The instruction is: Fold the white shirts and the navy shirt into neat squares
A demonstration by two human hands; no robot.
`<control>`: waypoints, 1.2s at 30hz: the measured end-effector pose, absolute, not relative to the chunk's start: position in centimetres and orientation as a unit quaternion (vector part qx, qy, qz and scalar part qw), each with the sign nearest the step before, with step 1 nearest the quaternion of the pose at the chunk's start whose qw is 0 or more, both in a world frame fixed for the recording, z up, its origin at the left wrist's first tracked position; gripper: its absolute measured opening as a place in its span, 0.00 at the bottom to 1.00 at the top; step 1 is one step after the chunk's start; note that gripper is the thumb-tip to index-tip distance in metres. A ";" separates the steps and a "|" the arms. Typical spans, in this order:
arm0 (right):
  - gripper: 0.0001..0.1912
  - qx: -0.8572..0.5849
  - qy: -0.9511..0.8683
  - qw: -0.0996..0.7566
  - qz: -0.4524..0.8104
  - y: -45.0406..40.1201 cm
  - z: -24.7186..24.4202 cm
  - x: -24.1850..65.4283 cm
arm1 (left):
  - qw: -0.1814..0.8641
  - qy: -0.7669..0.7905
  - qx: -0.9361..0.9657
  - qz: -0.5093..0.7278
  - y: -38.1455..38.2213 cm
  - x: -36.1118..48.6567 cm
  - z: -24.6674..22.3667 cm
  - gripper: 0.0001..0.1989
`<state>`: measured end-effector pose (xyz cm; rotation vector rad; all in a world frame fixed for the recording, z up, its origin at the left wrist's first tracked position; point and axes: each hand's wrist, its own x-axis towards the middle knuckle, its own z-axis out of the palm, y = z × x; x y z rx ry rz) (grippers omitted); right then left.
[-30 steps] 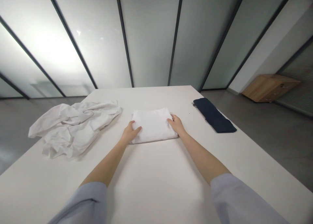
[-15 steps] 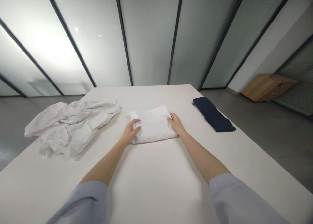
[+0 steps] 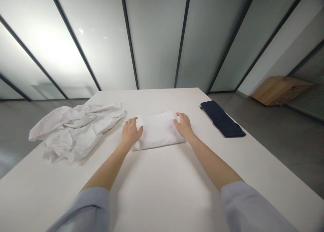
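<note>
A folded white cloth (image 3: 159,130) lies flat in the middle of the white table (image 3: 162,178), its near edge slightly slanted. At its left edge is my left hand (image 3: 131,132), fingers apart, thumb over the cloth's side. My right hand (image 3: 184,124) is at the right edge with its fingers spread and curved, the thumb near the cloth's surface. Neither hand grips the cloth; whether the fingertips touch it is hard to tell.
On the table's left is a crumpled white cloth (image 3: 78,129), partly over the edge. A folded dark blue cloth (image 3: 222,119) lies near the right edge. Beyond stand frosted glass panels (image 3: 157,39) and a wooden cabinet (image 3: 280,90) on the floor.
My left hand has shifted left and its fingers have opened away from the cloth. The right hand's fingers have spread and lifted a little. The folded white cloth lies flatter at its far edge.
</note>
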<state>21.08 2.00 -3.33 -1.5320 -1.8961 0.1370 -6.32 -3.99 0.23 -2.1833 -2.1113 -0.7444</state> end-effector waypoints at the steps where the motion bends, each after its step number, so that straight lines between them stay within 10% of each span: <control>1: 0.24 -0.568 -0.759 0.316 0.043 1.7 -2.8 20.4 | 0.018 -0.651 -0.725 -0.224 -4.2 -5.4 0.5 0.24; 9: 0.30 -0.537 -0.838 0.090 0.043 -0.6 -4.3 18.0 | -0.057 -0.629 -0.772 -0.069 -5.5 -2.0 -3.3 0.36; 36: 0.30 -0.593 -0.797 0.091 0.071 3.8 -4.7 18.4 | -0.039 -0.669 -0.741 -0.054 1.5 -1.1 -4.9 0.36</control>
